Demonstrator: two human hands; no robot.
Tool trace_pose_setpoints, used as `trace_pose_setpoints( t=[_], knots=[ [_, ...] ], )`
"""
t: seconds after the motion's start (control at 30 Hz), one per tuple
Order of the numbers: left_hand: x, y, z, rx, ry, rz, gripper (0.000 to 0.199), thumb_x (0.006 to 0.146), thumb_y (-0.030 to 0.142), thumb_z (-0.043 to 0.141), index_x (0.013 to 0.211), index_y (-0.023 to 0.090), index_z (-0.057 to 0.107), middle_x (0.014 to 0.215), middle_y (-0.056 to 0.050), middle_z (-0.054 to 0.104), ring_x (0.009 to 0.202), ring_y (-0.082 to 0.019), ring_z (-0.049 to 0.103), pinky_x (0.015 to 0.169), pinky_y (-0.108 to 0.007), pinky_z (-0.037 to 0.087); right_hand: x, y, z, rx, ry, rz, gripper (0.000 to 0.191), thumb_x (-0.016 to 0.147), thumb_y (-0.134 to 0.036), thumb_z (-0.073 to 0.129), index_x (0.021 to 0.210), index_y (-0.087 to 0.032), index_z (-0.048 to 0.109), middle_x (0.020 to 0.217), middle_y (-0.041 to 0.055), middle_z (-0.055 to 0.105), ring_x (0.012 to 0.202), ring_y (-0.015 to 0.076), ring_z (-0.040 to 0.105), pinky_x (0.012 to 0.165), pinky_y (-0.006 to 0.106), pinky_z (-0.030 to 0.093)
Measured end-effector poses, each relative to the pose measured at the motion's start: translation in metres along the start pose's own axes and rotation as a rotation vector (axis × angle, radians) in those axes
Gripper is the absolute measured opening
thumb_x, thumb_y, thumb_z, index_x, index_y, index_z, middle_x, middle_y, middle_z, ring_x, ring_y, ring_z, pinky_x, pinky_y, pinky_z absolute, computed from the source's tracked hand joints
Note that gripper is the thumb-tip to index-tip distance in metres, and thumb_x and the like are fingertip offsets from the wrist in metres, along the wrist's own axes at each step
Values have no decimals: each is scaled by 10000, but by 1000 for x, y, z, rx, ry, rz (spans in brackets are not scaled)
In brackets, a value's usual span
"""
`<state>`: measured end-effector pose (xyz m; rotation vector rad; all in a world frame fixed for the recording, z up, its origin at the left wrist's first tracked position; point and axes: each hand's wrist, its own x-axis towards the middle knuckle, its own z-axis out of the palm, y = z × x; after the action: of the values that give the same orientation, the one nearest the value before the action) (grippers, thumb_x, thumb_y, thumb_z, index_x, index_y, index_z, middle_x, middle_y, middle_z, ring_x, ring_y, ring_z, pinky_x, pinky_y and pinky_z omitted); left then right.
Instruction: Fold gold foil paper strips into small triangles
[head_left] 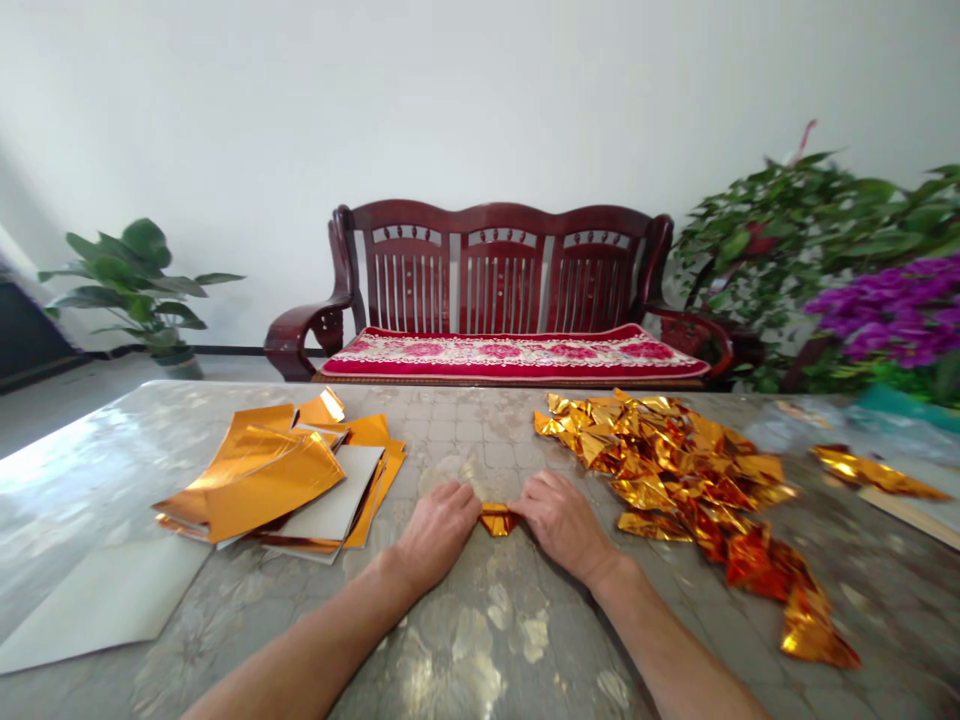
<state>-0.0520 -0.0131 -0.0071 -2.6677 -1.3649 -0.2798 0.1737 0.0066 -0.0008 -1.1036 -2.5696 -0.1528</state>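
Between my two hands, at the middle of the table, is a small folded piece of gold foil paper [498, 520]. My left hand [442, 525] grips its left end with the fingers closed. The right end is pinched by my right hand [559, 520]. Both hands rest low over the tabletop, and the fingers partly hide the piece. A loose stack of flat gold foil sheets [277, 480], some with the pale side up, lies to the left of my left hand. Right of my right hand spreads a heap of folded gold foil pieces [667, 460].
A pale sheet [112, 600] lies at the table's left front. Clear plastic [795, 425] and another gold foil piece [877, 472] are at the far right. Behind the patterned table [465, 650] stands a wooden bench [495, 270], with plants [142, 285] and purple flowers [892, 310] at the sides.
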Motion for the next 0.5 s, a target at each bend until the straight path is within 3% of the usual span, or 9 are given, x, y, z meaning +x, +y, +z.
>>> trace_pose_setpoints(
  t=[0.27, 0.5],
  knots=[
    [-1, 10, -7, 74, -17, -9, 118, 976, 210, 482, 914, 198, 582, 878, -42, 617, 847, -224, 567, 736, -348, 414, -3, 0, 1, -16, -6, 21, 224, 977, -217, 525, 912, -244, 738, 805, 34, 632, 839, 194, 517, 734, 316, 376],
    [-4, 11, -9, 73, 30, 32, 153, 983, 264, 498, 1097, 254, 599, 872, -26, 605, 832, -213, 560, 738, -350, 379, -6, -1, 2, 43, -23, 29, 245, 917, -104, 515, 900, -219, 730, 821, 38, 639, 815, 186, 546, 744, 295, 398]
  ],
)
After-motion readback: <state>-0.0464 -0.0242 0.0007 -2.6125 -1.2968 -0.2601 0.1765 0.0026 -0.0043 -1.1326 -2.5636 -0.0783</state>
